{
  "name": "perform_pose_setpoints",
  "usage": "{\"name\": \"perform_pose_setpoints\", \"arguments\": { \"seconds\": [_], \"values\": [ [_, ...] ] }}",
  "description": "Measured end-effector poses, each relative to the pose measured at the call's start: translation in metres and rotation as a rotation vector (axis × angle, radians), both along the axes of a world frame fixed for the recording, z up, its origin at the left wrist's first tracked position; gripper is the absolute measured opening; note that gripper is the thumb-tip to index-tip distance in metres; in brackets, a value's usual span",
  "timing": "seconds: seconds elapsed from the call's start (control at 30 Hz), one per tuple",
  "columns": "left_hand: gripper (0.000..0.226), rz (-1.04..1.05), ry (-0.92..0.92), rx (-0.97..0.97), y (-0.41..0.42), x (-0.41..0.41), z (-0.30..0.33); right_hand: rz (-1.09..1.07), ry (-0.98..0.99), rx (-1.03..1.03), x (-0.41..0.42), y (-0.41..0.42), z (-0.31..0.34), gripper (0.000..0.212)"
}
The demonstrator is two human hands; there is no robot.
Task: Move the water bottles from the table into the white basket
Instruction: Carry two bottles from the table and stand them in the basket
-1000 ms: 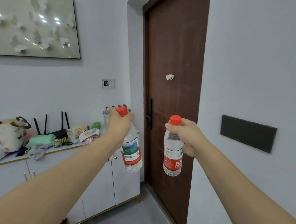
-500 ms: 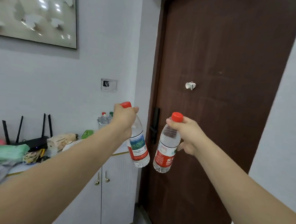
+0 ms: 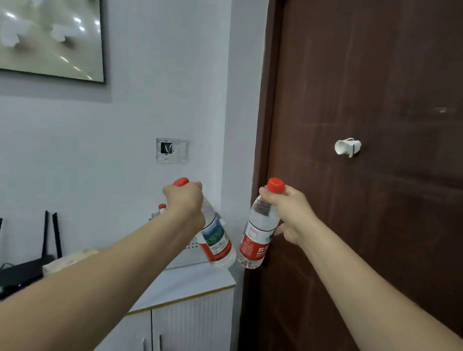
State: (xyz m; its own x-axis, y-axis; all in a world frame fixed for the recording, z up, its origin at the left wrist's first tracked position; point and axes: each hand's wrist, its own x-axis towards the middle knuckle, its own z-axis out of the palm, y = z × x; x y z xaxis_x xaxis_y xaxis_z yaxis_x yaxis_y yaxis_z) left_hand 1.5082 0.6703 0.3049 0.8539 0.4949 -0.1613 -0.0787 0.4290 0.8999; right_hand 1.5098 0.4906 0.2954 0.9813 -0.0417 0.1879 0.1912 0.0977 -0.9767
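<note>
While our left hand [image 3: 185,201] grips one water bottle [image 3: 216,240] and our right hand [image 3: 288,212] another bottle [image 3: 257,236], both by the neck, bases tilting together, the white basket [image 3: 192,250] lies behind and below the left, nearer hand, on the surface [image 3: 190,284].

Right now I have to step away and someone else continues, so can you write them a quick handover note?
Left hand grips a water bottle by its neck, tilted, over the white basket on the cabinet.
Right hand grips a second bottle by its neck, beside the brown door.
Done: at least one red-capped bottle shows behind the left wrist, apparently in the basket.
Left: lower both held bottles in.
</note>
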Motion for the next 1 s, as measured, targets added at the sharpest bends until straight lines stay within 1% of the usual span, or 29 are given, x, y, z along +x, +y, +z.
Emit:
{"name": "perform_pose_setpoints", "arguments": {
  "seconds": [0.03,0.07,0.13,0.2,0.33,0.47,0.57,0.67,0.77,0.87,0.93,1.0],
  "values": [
    [0.021,0.017,-0.021,-0.011,0.005,0.017,0.005,0.015,-0.021,0.009,0.020,0.003,0.005,0.020],
    [0.023,0.039,-0.052,-0.010,0.010,0.032,0.010,0.031,-0.050,0.015,0.040,0.007,0.009,0.018],
    [0.039,0.085,-0.110,0.021,0.023,0.064,0.017,0.044,-0.114,0.020,0.079,0.017,0.015,0.012],
    [0.044,0.122,-0.120,0.023,0.035,0.091,0.018,0.033,-0.166,0.025,0.115,0.030,0.015,0.005],
    [0.045,0.213,-0.067,0.014,0.065,0.149,0.007,0.017,-0.195,0.069,0.187,0.058,-0.001,0.005],
    [0.043,0.225,-0.065,0.023,0.095,0.209,-0.011,0.021,-0.169,0.067,0.255,0.090,-0.024,0.009],
    [0.039,0.195,-0.064,0.019,0.116,0.253,-0.024,0.009,-0.145,0.043,0.300,0.116,-0.043,0.010],
    [0.033,0.135,-0.035,0.054,0.131,0.293,-0.036,0.008,-0.133,0.022,0.338,0.138,-0.060,0.009],
    [0.033,0.049,-0.038,0.070,0.143,0.334,-0.055,-0.004,-0.113,-0.064,0.374,0.153,-0.082,0.014],
    [0.032,0.008,-0.004,0.111,0.149,0.371,-0.082,-0.007,-0.100,-0.149,0.409,0.164,-0.102,0.012],
    [0.035,-0.033,0.039,0.129,0.149,0.389,-0.102,-0.017,-0.081,-0.195,0.427,0.164,-0.114,0.010],
    [0.043,-0.088,0.091,0.125,0.149,0.402,-0.118,-0.025,-0.056,-0.213,0.441,0.161,-0.127,0.009]
  ]
}}
